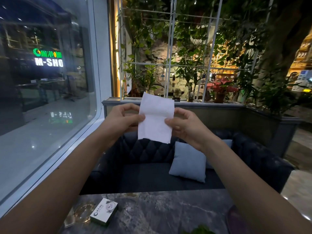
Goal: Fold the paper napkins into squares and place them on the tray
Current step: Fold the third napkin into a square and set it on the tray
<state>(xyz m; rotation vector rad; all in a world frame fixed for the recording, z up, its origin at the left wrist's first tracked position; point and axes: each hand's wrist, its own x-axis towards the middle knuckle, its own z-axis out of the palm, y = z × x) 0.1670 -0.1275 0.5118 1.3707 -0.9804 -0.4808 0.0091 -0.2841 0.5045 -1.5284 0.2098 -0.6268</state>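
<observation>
I hold a white paper napkin (156,119) up in the air in front of me, well above the table. It hangs as an upright rectangle with a crease across its upper half. My left hand (124,118) pinches its left edge between thumb and fingers. My right hand (183,123) pinches its right edge at the same height. A dark rounded rim (233,215) shows at the table's right side by my forearm; I cannot tell whether it is the tray.
A dark marble table (160,211) lies below, with a small tissue box (104,211) and a glass ashtray (83,212) at its left. Beyond it stands a dark sofa (152,174) with a pale blue cushion (188,161). A window runs along the left.
</observation>
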